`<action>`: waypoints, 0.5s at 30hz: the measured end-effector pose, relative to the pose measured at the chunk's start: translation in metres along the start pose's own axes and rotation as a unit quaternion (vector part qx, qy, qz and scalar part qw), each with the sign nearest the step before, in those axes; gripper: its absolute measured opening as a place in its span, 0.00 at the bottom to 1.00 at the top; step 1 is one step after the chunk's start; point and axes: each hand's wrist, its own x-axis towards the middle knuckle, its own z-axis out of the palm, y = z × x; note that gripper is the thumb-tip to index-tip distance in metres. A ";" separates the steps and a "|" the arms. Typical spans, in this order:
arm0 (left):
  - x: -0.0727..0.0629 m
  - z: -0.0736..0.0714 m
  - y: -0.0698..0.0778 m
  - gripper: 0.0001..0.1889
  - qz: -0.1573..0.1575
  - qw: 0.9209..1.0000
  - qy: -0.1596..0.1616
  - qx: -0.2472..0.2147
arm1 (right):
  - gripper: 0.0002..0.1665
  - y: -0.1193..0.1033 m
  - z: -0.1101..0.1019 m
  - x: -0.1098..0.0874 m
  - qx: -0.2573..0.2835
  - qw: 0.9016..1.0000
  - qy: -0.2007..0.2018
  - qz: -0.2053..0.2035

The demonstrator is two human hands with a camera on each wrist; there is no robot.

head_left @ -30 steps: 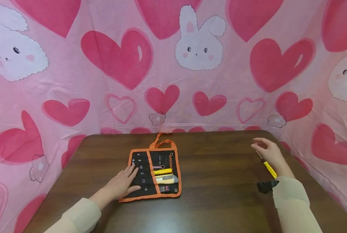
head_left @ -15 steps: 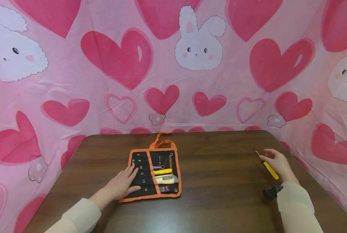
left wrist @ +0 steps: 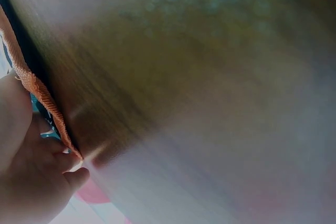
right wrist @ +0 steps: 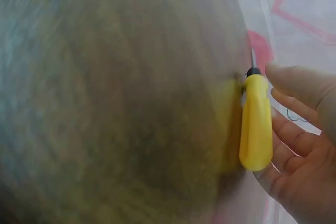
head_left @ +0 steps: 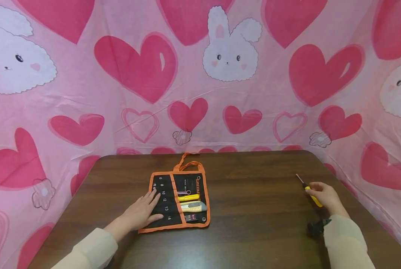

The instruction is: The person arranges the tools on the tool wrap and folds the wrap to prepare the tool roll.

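Note:
My left hand [head_left: 140,213] lies flat with spread fingers on a black tool pouch [head_left: 163,203] edged in orange; the left wrist view shows the palm beside the orange edging [left wrist: 44,95]. The pouch's pockets hold a small ring spanner [head_left: 184,192], a yellow-handled tool [head_left: 188,198], a utility knife [head_left: 193,207] and a dark little packet [head_left: 190,218]. Over at the right, a yellow-handled screwdriver [head_left: 313,196] rests on the table, its shaft angled to the far left. My right hand [head_left: 326,196] is at its handle [right wrist: 256,124], thumb tip close to the black collar, fingers loosely bent alongside.
The brown wooden table [head_left: 247,209] has rounded far corners. A pink cloth [head_left: 187,86] with hearts and rabbits hangs behind and to both sides. An orange tie strap [head_left: 187,164] trails from the pouch's far edge. A black camera [head_left: 316,228] sits at my right wrist.
My right hand has come down and toward me, from above the screwdriver's shaft to its handle. The screwdriver stays in place. The left hand has not moved.

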 end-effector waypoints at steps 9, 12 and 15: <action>-0.001 0.000 0.000 0.43 -0.001 1.000 -0.002 0.009 | 0.33 0.005 -0.003 0.001 -0.010 0.999 -0.023 0.029; -0.001 0.000 0.000 0.43 0.001 1.000 -0.001 0.006 | 0.32 0.006 -0.004 0.002 -0.016 0.999 -0.025 0.036; -0.002 -0.001 0.001 0.43 0.002 1.000 0.000 0.003 | 0.30 0.006 -0.004 0.004 -0.018 0.999 -0.023 0.039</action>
